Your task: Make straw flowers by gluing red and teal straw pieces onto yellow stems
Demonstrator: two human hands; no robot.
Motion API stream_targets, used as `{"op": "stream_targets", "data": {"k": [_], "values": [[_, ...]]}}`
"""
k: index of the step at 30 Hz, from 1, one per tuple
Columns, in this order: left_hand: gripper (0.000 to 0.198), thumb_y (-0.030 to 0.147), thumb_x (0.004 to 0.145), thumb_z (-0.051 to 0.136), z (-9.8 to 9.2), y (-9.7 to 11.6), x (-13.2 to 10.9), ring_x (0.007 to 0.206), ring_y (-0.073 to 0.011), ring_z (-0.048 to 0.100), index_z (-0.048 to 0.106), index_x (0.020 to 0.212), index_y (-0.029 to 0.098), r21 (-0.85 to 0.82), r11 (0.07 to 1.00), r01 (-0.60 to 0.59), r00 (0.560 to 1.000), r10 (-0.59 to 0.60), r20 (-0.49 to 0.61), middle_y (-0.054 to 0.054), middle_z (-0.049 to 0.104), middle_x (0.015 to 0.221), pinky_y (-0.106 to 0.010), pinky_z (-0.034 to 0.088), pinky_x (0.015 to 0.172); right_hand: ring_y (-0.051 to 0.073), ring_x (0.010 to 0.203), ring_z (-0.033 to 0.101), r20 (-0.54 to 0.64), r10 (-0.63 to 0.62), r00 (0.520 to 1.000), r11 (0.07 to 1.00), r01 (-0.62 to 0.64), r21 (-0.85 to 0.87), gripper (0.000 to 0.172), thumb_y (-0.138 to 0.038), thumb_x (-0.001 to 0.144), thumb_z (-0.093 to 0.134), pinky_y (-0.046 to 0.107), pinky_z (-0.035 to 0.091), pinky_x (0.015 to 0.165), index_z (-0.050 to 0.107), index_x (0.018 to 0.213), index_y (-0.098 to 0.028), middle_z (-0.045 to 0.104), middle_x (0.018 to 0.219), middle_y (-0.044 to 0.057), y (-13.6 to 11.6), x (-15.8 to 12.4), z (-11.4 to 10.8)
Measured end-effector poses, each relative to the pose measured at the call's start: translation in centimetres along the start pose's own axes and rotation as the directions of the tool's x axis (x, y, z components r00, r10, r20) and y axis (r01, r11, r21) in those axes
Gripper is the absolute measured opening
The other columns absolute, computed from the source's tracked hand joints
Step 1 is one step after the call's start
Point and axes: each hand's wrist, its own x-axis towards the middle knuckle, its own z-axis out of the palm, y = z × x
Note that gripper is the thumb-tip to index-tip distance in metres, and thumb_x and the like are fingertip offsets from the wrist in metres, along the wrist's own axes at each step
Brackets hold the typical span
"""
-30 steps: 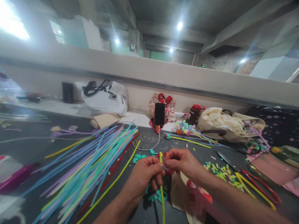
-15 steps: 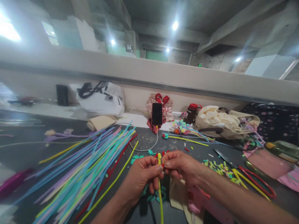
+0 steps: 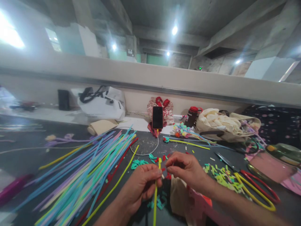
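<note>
My left hand (image 3: 141,185) is closed round a yellow pipe cleaner (image 3: 156,188) that stands upright, its tip poking out above my thumb. My right hand (image 3: 185,169) sits just to its right, fingers pinched together near that tip on something small, probably a red piece; I cannot make it out for sure. Short red bits (image 3: 167,175) and teal bits (image 3: 138,162) lie on the dark table (image 3: 35,150) around both hands. A beige paper sheet (image 3: 178,194) lies under my right wrist.
A fan of long coloured pipe cleaners (image 3: 89,166) covers the table on the left. Red and yellow scissors (image 3: 249,182) and green cut bits (image 3: 221,175) lie on the right. A phone (image 3: 157,117) on a white cable, a red-capped bottle (image 3: 191,116) and bags stand along the back wall.
The view shifted slightly. Both hands stayed together at the pipe cleaner's tip, dropping a little lower, with my right fingers still pinching beside it.
</note>
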Motion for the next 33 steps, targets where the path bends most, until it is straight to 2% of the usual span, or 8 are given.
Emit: {"op": "stream_targets", "data": {"k": [3,8,11,14,17,20,24,33], "values": [[0.02,0.026,0.063,0.063,0.1,0.0,0.0,0.024,0.0007,0.028,0.053,0.051,0.013,0.011,1.0,0.004,1.0,-0.004,0.009,0.003,0.054,0.041,-0.014,0.012,0.028,0.011,0.065,0.054,0.044,-0.134,0.99,0.982,0.139,-0.125,0.006,-0.017,0.074,0.058,0.022,0.041,0.061,0.064,0.073,-0.017,0.061,0.068,0.0,-0.3,-0.1,0.1],[0.022,0.026,0.062,0.063,0.3,0.1,-0.1,0.023,0.0005,0.027,0.051,0.049,0.013,0.026,1.0,0.005,1.0,-0.005,0.006,0.003,0.053,0.04,-0.014,0.011,0.027,0.011,0.065,0.054,0.088,-0.213,0.973,0.95,0.227,-0.214,0.01,-0.012,0.074,0.054,0.021,0.04,0.06,0.062,0.072,-0.017,0.06,0.069,0.0,-1.0,0.0,0.2],[0.023,0.03,0.062,0.063,0.5,0.2,-0.2,0.023,-0.0003,0.028,0.052,0.05,0.014,0.084,0.996,0.006,1.0,-0.004,-0.026,0.003,0.054,0.04,-0.016,0.01,0.028,0.011,0.063,0.053,0.068,-0.203,0.977,0.951,0.213,-0.225,0.01,-0.011,0.072,0.056,0.021,0.04,0.059,0.062,0.069,-0.017,0.059,0.067,0.0,-0.9,0.0,-0.6],[0.023,0.032,0.064,0.061,0.6,0.4,-0.2,0.026,-0.0001,0.025,0.055,0.053,0.013,0.2,0.979,-0.027,0.993,0.049,-0.109,0.003,0.053,0.04,-0.017,0.008,0.031,0.01,0.061,0.053,0.013,-0.15,0.989,0.966,0.149,-0.213,0.009,-0.012,0.072,0.057,0.02,0.039,0.055,0.063,0.067,-0.017,0.059,0.065,0.0,-0.2,0.2,-2.2],[0.021,0.031,0.064,0.061,0.7,0.5,-0.2,0.031,-0.0022,0.027,0.057,0.053,0.013,0.318,0.947,-0.045,0.983,0.099,-0.154,0.005,0.048,0.037,-0.018,0.014,0.036,0.011,0.062,0.053,-0.013,-0.129,0.992,0.973,0.124,-0.195,0.008,-0.015,0.073,0.058,0.021,0.04,0.057,0.063,0.067,-0.017,0.06,0.066,0.0,0.5,0.4,-3.7],[0.021,0.031,0.061,0.062,0.9,0.5,-0.2,0.036,-0.0052,0.032,0.057,0.05,0.013,0.404,0.914,-0.027,0.983,0.097,-0.154,0.006,0.044,0.036,-0.02,0.02,0.04,0.011,0.065,0.055,0.058,-0.169,0.984,0.962,0.178,-0.209,0.007,-0.016,0.074,0.058,0.021,0.041,0.059,0.065,0.072,-0.017,0.061,0.07,0.001,0.5,0.6,-4.1],[0.02,0.029,0.059,0.061,1.0,0.4,-0.3,0.037,-0.0053,0.029,0.055,0.048,0.014,0.454,0.891,-0.023,0.987,0.092,-0.13,0.007,0.039,0.037,-0.021,0.018,0.041,0.011,0.067,0.056,0.229,-0.212,0.95,0.929,0.269,-0.255,0.009,-0.016,0.076,0.058,0.02,0.042,0.062,0.067,0.076,-0.017,0.062,0.071,0.001,0.0,0.7,-3.5],[0.016,0.026,0.058,0.06,1.0,0.2,-0.3,0.036,-0.005,0.026,0.055,0.049,0.014,0.433,0.901,-0.005,0.994,0.054,-0.1,0.008,0.038,0.036,-0.022,0.016,0.041,0.01,0.068,0.056,0.312,-0.245,0.918,0.908,0.33,-0.258,0.009,-0.018,0.076,0.058,0.019,0.042,0.062,0.066,0.075,-0.016,0.062,0.07,0.001,-0.1,0.9,-3.0]]}}
